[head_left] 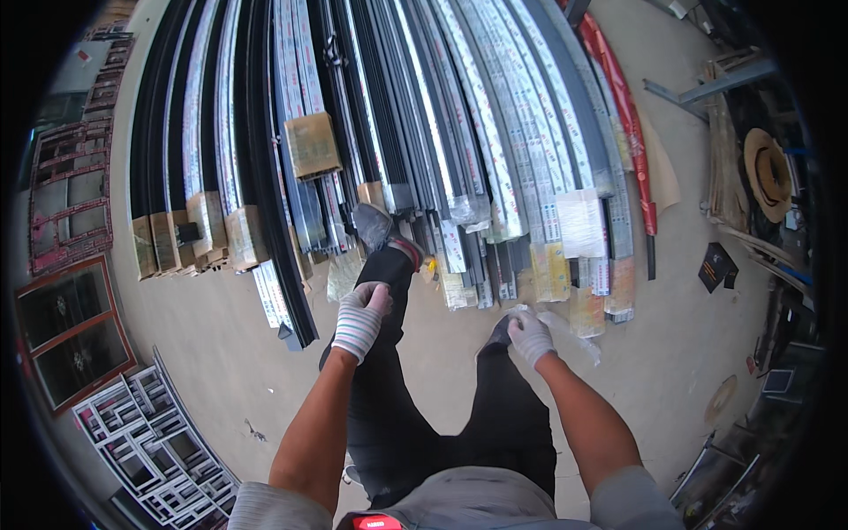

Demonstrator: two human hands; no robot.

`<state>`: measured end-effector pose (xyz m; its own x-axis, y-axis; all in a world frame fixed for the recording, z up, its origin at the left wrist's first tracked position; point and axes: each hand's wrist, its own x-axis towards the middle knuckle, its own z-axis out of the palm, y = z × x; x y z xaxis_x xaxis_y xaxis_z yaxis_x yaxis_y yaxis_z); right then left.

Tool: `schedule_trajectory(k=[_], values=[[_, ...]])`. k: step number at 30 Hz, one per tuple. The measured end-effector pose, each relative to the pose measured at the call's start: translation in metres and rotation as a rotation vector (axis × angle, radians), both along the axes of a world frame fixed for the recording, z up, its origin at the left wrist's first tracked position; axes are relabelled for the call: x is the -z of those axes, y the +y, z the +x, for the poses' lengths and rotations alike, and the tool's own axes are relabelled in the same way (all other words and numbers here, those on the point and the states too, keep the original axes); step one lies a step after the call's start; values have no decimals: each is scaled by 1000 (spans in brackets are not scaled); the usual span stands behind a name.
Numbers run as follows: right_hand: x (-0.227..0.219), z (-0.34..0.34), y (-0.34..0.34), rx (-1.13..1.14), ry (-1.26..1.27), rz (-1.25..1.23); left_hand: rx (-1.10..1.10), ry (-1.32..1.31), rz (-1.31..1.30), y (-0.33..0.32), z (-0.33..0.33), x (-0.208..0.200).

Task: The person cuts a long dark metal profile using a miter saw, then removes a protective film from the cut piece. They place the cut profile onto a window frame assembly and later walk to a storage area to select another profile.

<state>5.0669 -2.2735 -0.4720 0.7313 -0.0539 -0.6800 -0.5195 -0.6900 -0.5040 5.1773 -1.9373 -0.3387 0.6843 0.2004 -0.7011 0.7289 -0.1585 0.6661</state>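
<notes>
My left hand [360,321], in a white knit glove with a striped cuff, is closed above my left thigh. Its fingers curl inward, and whatever may be inside them is hidden. Lower right of the stack, my right hand [530,336], gloved too, is closed at one end of a crumpled clear plastic film [574,336] that trails off to the right. In front of both hands lie long bundled profiles [499,141], dark and silver, many wrapped in printed film with taped ends. My left shoe [373,226] rests against the ends of the bundles.
A cardboard-wrapped bundle end [312,146] sticks up on the stack. Along the right side runs a red-wrapped length [618,106]. A straw hat [767,175] lies at far right. Lattice frames [159,442] and a brown-framed panel [75,331] stand at left.
</notes>
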Motion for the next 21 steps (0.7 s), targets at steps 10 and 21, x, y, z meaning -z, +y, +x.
schedule_trajectory(k=[10,21], values=[[111,123,147,-354,-82,127,58,49,-22,-31,35,68],[167,157,232,-610,117,118,226,-17,-11,-22,50,45]])
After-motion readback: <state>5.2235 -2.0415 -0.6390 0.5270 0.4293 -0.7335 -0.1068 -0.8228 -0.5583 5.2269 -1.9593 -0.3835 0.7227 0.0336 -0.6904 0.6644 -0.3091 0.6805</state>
